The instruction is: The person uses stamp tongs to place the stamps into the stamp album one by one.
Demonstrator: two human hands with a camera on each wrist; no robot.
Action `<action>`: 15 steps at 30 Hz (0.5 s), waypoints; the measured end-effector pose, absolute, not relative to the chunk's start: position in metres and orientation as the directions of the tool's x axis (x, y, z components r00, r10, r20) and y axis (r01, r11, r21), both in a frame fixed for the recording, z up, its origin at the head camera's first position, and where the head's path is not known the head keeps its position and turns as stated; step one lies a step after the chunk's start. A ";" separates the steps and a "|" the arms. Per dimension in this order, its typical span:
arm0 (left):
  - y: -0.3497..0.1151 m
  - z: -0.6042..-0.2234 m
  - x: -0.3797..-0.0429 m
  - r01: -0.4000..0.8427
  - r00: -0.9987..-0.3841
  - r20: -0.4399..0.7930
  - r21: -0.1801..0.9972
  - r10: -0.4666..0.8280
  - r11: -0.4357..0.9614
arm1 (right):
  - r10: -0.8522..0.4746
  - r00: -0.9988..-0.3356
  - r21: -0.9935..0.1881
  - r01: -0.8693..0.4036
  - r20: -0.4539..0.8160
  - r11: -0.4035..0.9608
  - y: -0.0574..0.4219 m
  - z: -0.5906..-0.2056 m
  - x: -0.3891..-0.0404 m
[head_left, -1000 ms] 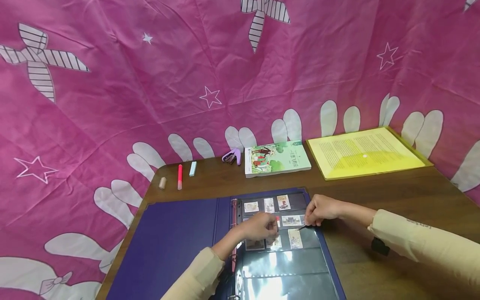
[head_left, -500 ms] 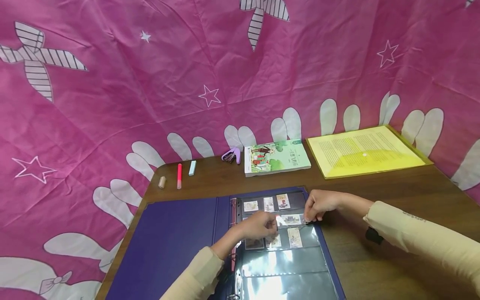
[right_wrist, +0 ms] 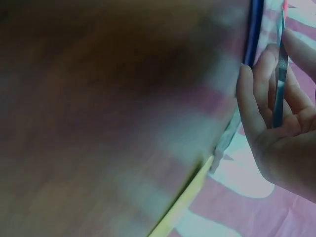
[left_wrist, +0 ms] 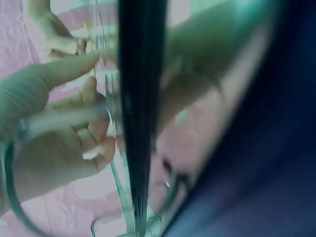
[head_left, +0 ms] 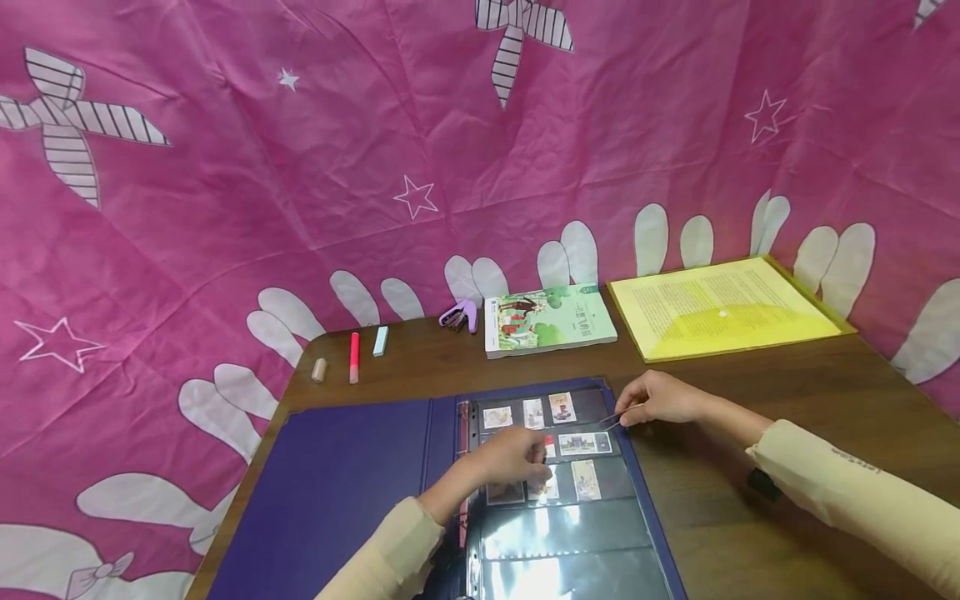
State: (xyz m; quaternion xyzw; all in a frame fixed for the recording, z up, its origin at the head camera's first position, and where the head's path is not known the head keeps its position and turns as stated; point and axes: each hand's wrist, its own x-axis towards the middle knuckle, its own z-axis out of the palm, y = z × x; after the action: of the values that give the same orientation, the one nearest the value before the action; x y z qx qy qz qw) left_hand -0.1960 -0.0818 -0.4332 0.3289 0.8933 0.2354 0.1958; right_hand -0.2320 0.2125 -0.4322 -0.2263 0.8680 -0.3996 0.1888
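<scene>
A blue ring binder lies spread on the table, with a clear-pocketed black stamp page on its right side. Several stamps sit in the upper rows. My left hand is bent over the second and third rows, its fingertips at the page by a red stamp; whether they pinch the pocket film is unclear. In the left wrist view, that hand is close to the page edge. My right hand holds metal tweezers at the page's right edge, their tips spread, no stamp visible between them.
Behind the binder lie a green picture-covered book and a yellow document folder. A purple stapler-like tool, a light blue stick, a red marker and a small tan cylinder are at the back left. A pink curtain stands behind.
My right hand has drawn back up and right from the wide stamp with the tweezers, which now show clearly. My left hand stays in nearly the same place on the page.
</scene>
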 end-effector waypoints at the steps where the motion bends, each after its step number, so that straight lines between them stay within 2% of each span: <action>1: -0.084 -0.434 -0.197 0.497 -0.700 -0.192 0.561 0.688 0.662 | -0.529 -0.838 -0.765 -0.252 -0.135 0.593 0.216 -0.433 -0.231; 6: -0.096 -0.432 -0.208 0.502 -0.668 -0.160 0.623 0.726 0.599 | -0.439 -0.892 -0.696 -0.249 -0.105 0.674 0.235 -0.434 -0.227; 10: -0.110 -0.427 -0.216 0.469 -0.684 -0.141 0.666 0.715 0.580 | -0.374 -0.924 -0.658 -0.230 -0.085 0.717 0.251 -0.437 -0.226; 15: -0.131 -0.420 -0.221 0.405 -0.733 -0.119 0.715 0.670 0.570 | -0.332 -0.942 -0.577 -0.249 -0.041 0.778 0.268 -0.445 -0.227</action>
State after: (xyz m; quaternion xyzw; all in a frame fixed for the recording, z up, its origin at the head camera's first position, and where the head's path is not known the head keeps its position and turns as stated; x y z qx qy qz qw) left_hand -0.2209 -0.1313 -0.4204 0.3105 0.8649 0.3441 0.1926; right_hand -0.2274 0.2679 -0.4451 -0.1544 0.9401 -0.2955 0.0703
